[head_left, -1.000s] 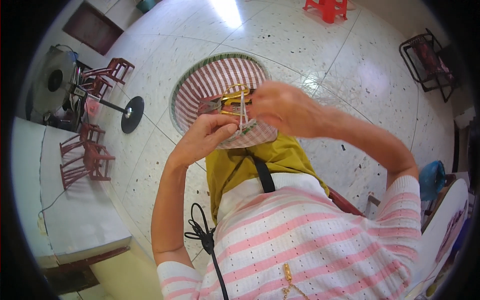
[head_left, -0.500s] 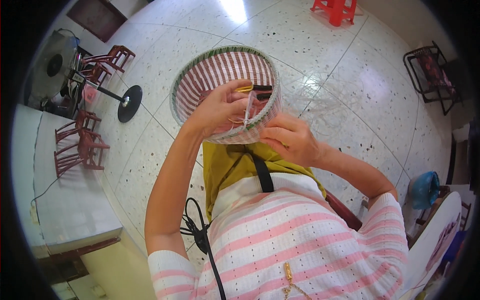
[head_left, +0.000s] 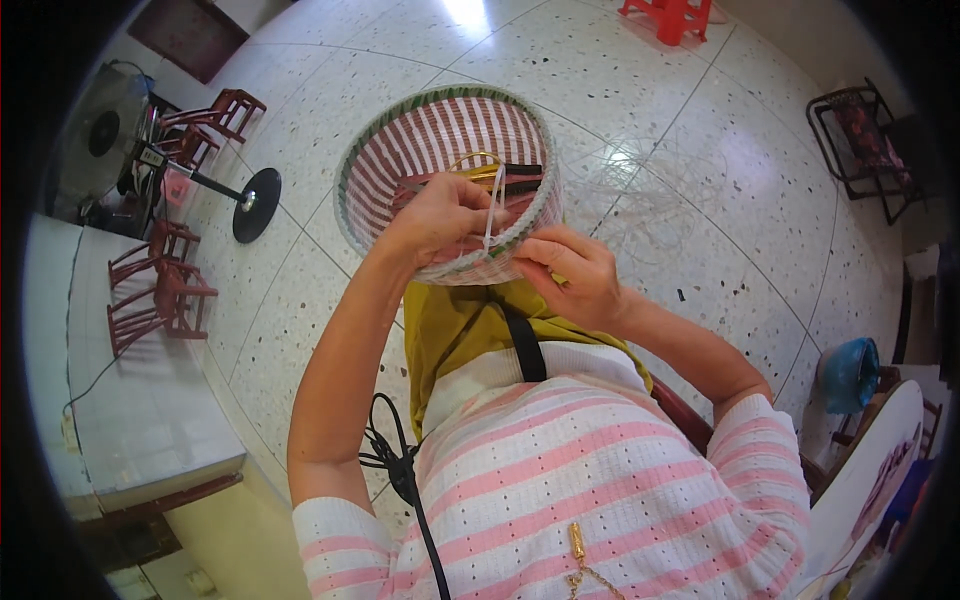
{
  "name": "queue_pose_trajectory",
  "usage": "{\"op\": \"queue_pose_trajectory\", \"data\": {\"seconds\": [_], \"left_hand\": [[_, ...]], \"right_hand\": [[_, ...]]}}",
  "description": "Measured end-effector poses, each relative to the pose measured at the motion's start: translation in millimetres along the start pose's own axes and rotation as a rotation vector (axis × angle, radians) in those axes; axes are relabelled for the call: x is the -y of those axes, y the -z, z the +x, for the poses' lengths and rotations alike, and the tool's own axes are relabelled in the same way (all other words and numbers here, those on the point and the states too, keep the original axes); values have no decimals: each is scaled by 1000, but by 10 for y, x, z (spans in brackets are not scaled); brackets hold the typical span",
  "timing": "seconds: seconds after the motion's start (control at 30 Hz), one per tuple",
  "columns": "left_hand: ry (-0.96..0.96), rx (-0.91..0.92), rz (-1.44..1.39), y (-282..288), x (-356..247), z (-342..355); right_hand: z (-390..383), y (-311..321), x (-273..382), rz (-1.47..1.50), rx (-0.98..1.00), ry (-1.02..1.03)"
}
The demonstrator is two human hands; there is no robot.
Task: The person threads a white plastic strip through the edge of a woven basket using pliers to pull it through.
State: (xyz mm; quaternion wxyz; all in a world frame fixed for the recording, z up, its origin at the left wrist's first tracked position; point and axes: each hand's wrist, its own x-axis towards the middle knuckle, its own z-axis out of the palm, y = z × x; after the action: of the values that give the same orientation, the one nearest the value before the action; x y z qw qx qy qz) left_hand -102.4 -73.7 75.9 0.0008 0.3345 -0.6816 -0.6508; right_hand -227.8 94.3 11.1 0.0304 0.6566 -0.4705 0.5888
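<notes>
A round woven basket (head_left: 385, 135) with pink-brown and white stripes and a green-and-white rim rests over my lap. Inside lie yellow-and-black handled tools (head_left: 520, 170). My left hand (head_left: 440, 215) reaches over the near left rim, fingers curled at a thin white strip (head_left: 497, 200) hanging across the near right rim; what exactly it grips is partly hidden. My right hand (head_left: 572, 270) is closed in a pinch against the outside of that rim, just below the strip; what is between its fingertips is too small to make out.
A standing fan (head_left: 255, 205) and small wooden chairs (head_left: 180, 300) are at left. A red stool (head_left: 668, 20), a folding chair (head_left: 860, 130), a blue bucket (head_left: 848, 375) and a white board (head_left: 870, 480) are around the room. Loose translucent strands (head_left: 660, 220) lie on the floor.
My right hand has come down from above the basket to its near right rim. My left hand has moved up further over the inside, and the basket has tilted and shifted up.
</notes>
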Motion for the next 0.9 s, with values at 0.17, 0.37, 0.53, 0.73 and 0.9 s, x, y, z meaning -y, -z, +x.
{"op": "queue_pose_trajectory", "data": {"seconds": [0.17,0.37,0.53,0.73,0.9], "left_hand": [[113,178,-16,149,64,-2],[136,178,-73,197,172,11],[69,162,74,192,-27,-238],[-215,-27,40,-4,-18,-628],[-95,15,83,120,-50,-495]], "right_hand": [[17,-55,-35,-32,-49,99],[57,23,-31,-190,21,300],[124,-23,42,-171,24,320],[60,354,529,613,396,17],[86,569,662,773,544,-224]]}}
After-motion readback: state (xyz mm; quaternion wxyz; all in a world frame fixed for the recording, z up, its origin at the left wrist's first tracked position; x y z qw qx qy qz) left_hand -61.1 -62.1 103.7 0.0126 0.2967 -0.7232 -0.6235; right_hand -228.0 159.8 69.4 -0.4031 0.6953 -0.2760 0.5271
